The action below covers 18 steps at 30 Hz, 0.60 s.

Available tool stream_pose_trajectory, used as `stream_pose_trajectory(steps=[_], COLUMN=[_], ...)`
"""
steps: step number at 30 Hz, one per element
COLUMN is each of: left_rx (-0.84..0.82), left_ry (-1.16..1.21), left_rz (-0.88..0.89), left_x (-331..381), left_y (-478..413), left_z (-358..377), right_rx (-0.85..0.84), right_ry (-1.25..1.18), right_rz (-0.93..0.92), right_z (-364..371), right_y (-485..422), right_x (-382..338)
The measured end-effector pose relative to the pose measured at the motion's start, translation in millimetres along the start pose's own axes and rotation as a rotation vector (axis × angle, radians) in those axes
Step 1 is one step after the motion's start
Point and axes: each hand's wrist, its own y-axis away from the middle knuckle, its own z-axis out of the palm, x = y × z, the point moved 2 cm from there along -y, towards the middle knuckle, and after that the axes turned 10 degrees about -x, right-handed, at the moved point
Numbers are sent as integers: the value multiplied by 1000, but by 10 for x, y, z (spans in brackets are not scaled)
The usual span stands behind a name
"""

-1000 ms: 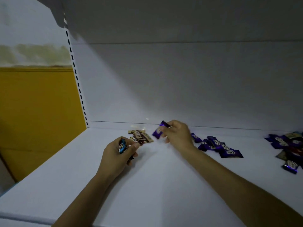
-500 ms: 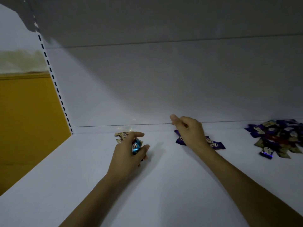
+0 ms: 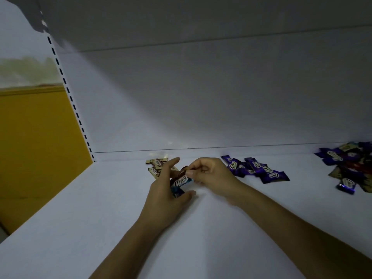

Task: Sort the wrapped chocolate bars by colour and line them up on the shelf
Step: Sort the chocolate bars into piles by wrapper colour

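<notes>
Sorting step: the left hand (image 3: 165,195) holds blue bars (image 3: 180,183) in its grip, and the right hand (image 3: 213,176) pinches a brown bar (image 3: 183,171) at their 12 o'clock. Next, I think, it needs its own row.

The view is dimly lit. Light is thrown from the upper left across the back panel (image 3: 124,125) and shelf (image 3: 90,218); the upper right is left in shadow. Edges are bowed; the far wall (image 3: 26,69) is blurred.
</notes>
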Motion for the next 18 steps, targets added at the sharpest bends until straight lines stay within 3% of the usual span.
stream_pose_trajectory(steps=[3, 7, 11, 15, 18], left_rx=[52, 38, 129, 221, 294], left_ry=[60, 82, 77, 139, 206], left_rz=[-60, -77, -121, -150, -177], left_x=[-10, -15, -49, -45, -47], left_y=[4, 6, 9, 29, 39], left_z=[-45, -34, -90, -136, -167], right_rx=[108, 118, 348, 535, 381], right_ry=[-75, -46, -91, 285, 673], right_rz=[83, 108, 72, -72, -138], right_z=[-113, -172, -286, -398, -354], right_y=[4, 16, -5, 9, 16], right_x=[27, 63, 79, 126, 147])
